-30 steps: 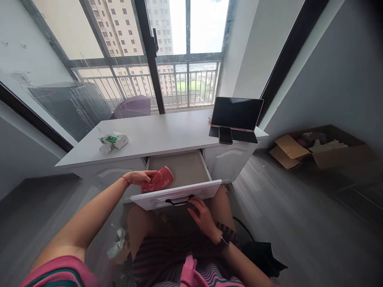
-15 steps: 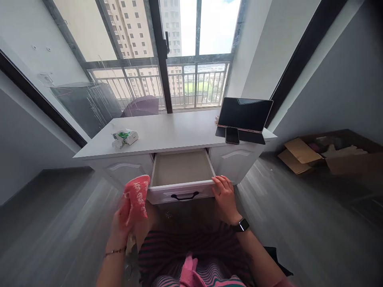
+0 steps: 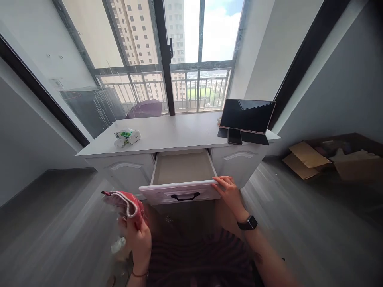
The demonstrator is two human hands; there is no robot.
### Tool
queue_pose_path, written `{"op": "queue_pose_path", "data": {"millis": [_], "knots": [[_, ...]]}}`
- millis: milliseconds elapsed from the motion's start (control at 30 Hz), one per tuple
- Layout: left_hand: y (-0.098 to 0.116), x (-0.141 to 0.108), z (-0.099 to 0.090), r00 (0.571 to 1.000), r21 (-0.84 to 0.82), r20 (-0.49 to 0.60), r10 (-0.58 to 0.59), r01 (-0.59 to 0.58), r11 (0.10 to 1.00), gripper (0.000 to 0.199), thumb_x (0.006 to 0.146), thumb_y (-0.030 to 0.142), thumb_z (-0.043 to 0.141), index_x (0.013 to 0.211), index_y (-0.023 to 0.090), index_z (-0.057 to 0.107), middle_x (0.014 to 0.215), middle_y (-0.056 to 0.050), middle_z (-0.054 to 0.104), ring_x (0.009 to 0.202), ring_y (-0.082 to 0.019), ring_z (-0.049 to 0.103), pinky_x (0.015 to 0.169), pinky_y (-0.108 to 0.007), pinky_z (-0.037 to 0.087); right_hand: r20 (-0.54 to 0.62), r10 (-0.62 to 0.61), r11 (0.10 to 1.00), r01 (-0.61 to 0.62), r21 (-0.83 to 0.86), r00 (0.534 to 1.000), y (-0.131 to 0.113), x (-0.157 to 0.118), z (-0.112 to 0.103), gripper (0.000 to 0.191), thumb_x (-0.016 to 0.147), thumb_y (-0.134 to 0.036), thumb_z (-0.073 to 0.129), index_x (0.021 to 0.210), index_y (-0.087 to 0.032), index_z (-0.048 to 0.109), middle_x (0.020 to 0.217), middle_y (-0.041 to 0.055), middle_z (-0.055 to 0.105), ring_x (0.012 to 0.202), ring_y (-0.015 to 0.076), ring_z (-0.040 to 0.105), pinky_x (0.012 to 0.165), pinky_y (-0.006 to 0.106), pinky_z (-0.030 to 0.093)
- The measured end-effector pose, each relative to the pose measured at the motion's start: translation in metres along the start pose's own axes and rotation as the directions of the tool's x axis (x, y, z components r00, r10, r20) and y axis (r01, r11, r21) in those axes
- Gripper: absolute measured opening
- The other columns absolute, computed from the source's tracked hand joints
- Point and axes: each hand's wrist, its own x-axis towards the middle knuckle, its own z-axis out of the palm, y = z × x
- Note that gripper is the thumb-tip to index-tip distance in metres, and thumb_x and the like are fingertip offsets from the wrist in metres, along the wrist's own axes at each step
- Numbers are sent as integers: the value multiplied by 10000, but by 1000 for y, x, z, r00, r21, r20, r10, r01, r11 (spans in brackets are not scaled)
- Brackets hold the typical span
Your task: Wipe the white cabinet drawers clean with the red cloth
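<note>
My left hand [image 3: 138, 239] grips a bunched red cloth [image 3: 136, 205] with white marks and a pale edge. It is left of the open drawer [image 3: 182, 169], whose visible floor is bare. The drawer's white front panel [image 3: 161, 195] bears a dark curved handle [image 3: 185, 196]. My right hand [image 3: 230, 197], with a black watch on the wrist, holds the panel's right end. Its fingers rest over the top edge, and the thumb is against the front.
On the white desk top [image 3: 176, 133] are a tissue pack [image 3: 128, 136] at left, a tablet [image 3: 247, 115] on its stand and a phone [image 3: 234, 136] at right. A cardboard box [image 3: 311, 155] is on the floor at right. A window stands behind the desk.
My left hand has moved right and slightly down, turning the red cloth so its pale edge shows. My right hand stays on the drawer's right end. The view has shifted slightly.
</note>
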Motion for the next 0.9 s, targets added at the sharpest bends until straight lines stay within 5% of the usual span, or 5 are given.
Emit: {"op": "queue_pose_path", "data": {"millis": [167, 333, 633, 767, 900], "knots": [[15, -11, 73, 908, 56, 152, 389, -401, 914, 621, 873, 126, 441, 1470, 229, 305, 1594, -138, 65, 1443, -346, 104, 1131, -558, 192, -6, 17, 999, -17, 45, 1000, -3, -1, -1, 373, 911, -483, 485, 1109, -237, 683, 988, 62, 668, 991, 242, 549, 893, 396, 470], [21, -38, 116, 852, 67, 135, 506, -518, 853, 605, 887, 140, 482, 1459, 246, 319, 1591, -88, -115, 1442, -356, -36, 1124, -605, 128, 37, 27, 997, -30, 68, 999, -8, 3, -11, 393, 973, -423, 363, 1118, -237, 677, 1057, 53, 693, 1045, 222, 566, 941, 404, 459], [50, -83, 141, 706, 131, 329, 627, -692, 710, 482, 844, 171, 573, 1319, 249, 545, 1575, -111, 177, 1435, -377, 13, 1097, -656, 193, 81, 142, 988, -147, 54, 987, -10, 10, -19, 547, 983, -484, 233, 1108, -203, 686, 1203, 72, 659, 1138, 227, 576, 976, 410, 464], [61, -103, 156, 543, 56, 578, 609, -771, 635, 453, 879, 199, 510, 1329, 249, 540, 1484, -142, 386, 1402, -365, 251, 1087, -645, 243, 93, 136, 988, -142, 60, 986, -8, 13, -23, 552, 987, -479, 213, 1108, -226, 688, 1152, 75, 684, 1116, 224, 605, 957, 407, 483], [62, -120, 178, 370, -73, 671, 642, -829, 554, 470, 915, 209, 438, 1380, 270, 471, 1454, -93, 441, 1355, -286, 381, 1097, -542, 307, 127, 124, 989, -133, 65, 984, -4, 16, -26, 572, 992, -473, 190, 1107, -223, 691, 1106, 85, 703, 1080, 222, 626, 941, 408, 487]]}}
